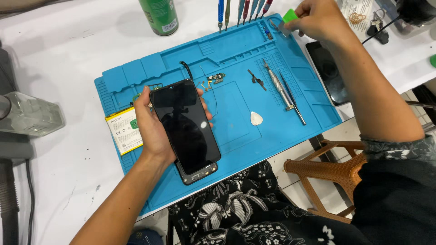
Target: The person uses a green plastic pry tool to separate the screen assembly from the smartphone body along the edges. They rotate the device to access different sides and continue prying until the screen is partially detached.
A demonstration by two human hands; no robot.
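1. Cradling a black glass-fronted smartphone (185, 129) from beneath, the left hand (152, 129) wraps its edges, keeping the screen up over the blue silicone repair mat (236, 136) on the white counter (68, 59).
2. The right hand (318, 20) pinches a green-handled flat scraper (287, 19) at the mat's far corner, beside the racked screwdrivers (243, 9).
3. A white teardrop pick (256, 119) and metal tweezers (284, 90) lie within reach on the mat.

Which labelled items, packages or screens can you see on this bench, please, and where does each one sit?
Phone screen: dark glass, held in the left hand over the blue mat.
Second dark screen: flat, off the mat's right edge.
Battery: yellow and white labelled rectangle, left of the hand.
Green can: barcode patch, top of the table.
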